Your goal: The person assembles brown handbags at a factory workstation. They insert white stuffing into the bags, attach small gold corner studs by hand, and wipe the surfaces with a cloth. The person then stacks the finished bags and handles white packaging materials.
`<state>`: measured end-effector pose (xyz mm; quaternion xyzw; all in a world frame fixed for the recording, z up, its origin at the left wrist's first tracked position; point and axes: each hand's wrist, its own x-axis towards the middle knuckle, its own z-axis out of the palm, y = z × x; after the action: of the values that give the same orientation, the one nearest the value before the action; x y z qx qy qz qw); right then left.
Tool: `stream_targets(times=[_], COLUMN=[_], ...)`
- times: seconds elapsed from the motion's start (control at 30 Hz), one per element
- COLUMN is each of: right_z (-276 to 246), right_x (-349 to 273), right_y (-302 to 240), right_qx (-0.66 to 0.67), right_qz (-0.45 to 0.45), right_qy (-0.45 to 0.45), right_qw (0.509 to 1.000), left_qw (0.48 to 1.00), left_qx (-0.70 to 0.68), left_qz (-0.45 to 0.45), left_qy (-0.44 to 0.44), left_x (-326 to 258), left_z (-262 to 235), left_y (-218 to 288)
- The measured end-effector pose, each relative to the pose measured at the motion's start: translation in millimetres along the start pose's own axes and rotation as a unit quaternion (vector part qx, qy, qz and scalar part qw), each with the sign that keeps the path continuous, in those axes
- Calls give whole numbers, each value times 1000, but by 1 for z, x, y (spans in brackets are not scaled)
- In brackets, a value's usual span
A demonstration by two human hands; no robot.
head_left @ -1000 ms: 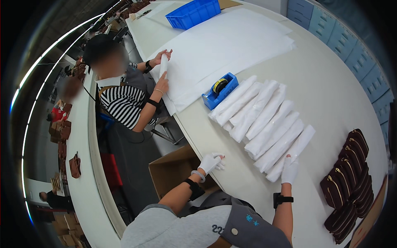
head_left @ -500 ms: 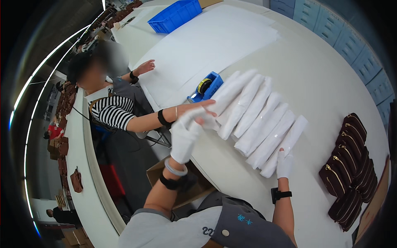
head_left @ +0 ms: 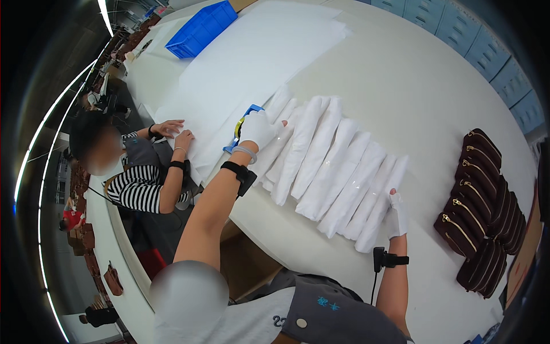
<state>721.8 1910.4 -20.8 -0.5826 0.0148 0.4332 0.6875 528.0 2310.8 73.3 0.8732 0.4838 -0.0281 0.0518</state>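
Note:
Long white paper-wrapped bundles (head_left: 326, 166) lie side by side in a slanting row on the table in front of me. My left hand (head_left: 258, 129), in a white glove with a bare thumb tip, rests at the row's left end beside a blue tape dispenser (head_left: 235, 135). Its thumb stands apart; its other fingers are partly hidden. At the right end, my gloved right hand (head_left: 397, 217) lies along the outermost bundle, thumb up and fingers stretched, partly hidden under the bundle's side.
Dark brown zipped pouches (head_left: 480, 195) are stacked at the right. White paper sheets (head_left: 252, 51) and a blue crate (head_left: 200, 28) lie at the far left. A co-worker in a striped sleeve (head_left: 136, 189) handles paper on my left. An open cardboard box (head_left: 246, 261) stands below the table edge.
My left hand has moved from the co-worker's arm side onto the row's left end. The co-worker's hand has withdrawn from the bundles to the paper. More bundles now show at the left.

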Motion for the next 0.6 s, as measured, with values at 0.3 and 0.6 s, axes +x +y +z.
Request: stream_targets(times=[0.3, 0.6], right_z=[-22, -105], right_x=[-38, -75], right_y=[-27, -3], right_qx=[-44, 38], right_qz=[-40, 52], right_qy=[10, -11], right_qw=[998, 998], left_qw=[960, 960], left_qx=[-249, -276], left_qz=[23, -18], left_qy=[-126, -45], left_x=[-56, -17], left_z=[32, 59], left_y=[46, 45])
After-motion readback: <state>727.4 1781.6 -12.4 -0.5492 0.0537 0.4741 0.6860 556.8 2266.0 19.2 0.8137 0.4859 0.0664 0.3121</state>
